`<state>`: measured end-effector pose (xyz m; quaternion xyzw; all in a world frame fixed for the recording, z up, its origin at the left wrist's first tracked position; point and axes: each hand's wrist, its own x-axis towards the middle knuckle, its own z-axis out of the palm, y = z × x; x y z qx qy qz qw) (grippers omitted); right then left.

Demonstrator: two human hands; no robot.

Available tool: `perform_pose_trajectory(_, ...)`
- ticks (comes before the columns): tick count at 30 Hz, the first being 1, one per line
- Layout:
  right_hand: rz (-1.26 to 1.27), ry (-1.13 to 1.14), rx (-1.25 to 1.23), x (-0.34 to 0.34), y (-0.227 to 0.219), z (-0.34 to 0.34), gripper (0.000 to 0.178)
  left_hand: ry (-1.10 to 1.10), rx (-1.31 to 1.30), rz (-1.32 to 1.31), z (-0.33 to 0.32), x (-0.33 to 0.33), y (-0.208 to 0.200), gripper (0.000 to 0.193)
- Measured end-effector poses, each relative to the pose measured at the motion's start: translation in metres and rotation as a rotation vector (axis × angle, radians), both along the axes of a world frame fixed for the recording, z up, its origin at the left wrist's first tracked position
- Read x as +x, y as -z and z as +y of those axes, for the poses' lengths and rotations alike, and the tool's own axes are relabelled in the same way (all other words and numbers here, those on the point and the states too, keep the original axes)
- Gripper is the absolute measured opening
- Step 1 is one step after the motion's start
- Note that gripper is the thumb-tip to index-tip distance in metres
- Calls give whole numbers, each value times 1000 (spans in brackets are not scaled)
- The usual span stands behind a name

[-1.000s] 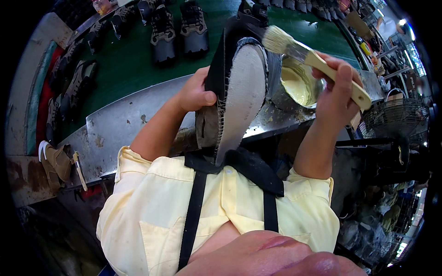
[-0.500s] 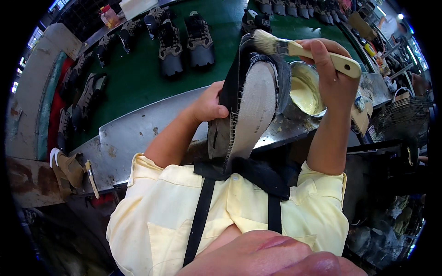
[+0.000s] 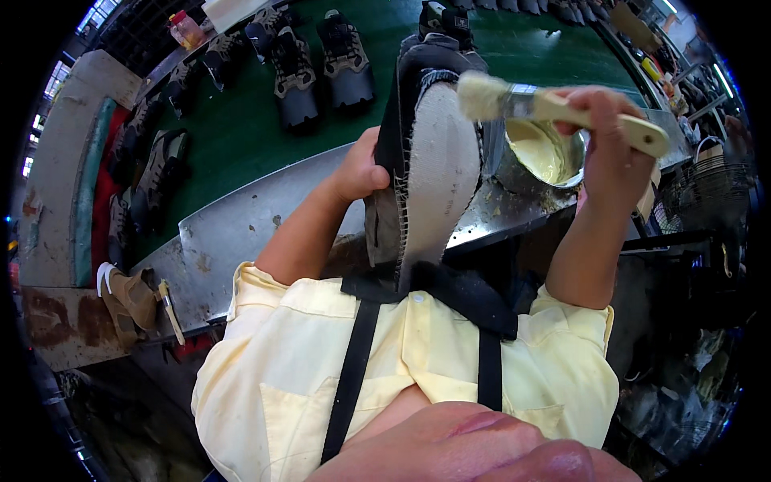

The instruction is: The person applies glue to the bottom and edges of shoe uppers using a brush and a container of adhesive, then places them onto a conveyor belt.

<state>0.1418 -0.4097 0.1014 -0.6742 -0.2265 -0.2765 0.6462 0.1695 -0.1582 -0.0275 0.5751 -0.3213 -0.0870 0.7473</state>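
Note:
My left hand (image 3: 363, 170) grips the side of a dark shoe upper (image 3: 385, 205), turned so its pale stitched bottom (image 3: 443, 161) faces up. The end nearer me rests against my black apron. In my right hand (image 3: 614, 132) is a paintbrush (image 3: 554, 104) with a pale wooden handle. Its cream bristles hover over or touch the right edge of the shoe bottom near the far end; I cannot tell which. Beneath the brush, a metal pot (image 3: 546, 153) of creamy yellow liquid stands on the metal ledge, partly covered by the brush and hand.
Several shoes with grey toes (image 3: 299, 104) stand on a green surface (image 3: 233, 145) ahead. A metal ledge (image 3: 265, 197) runs along its near side. At the left lie another brush (image 3: 171, 309) and a brown piece (image 3: 132, 301). A wire fan guard (image 3: 707, 201) is at the right.
My right hand and the brush have moved right and down, from the shoe's far end to its right edge. My left hand still holds the shoe upper.

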Motion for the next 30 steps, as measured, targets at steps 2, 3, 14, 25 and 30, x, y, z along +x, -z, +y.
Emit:
perform_pose_trajectory(2,170,99,-85,-8,7,1,20,-20,11,4,3,0,2,99)
perform_pose_trajectory(3,237,149,-121,-12,7,-3,20,-25,5,15,4,-2,0,99)
perform_pose_trajectory(14,-194,3,-216,-4,3,18,9,49,23,6,1,3,-2,100)
perform_pose_trajectory(25,-462,65,-809,-38,-18,22,19,37,32,16,-2,2,1,99)
perform_pose_trajectory(30,-430,177,-657,-42,-29,9,13,63,16,-47,-4,3,-7,100)
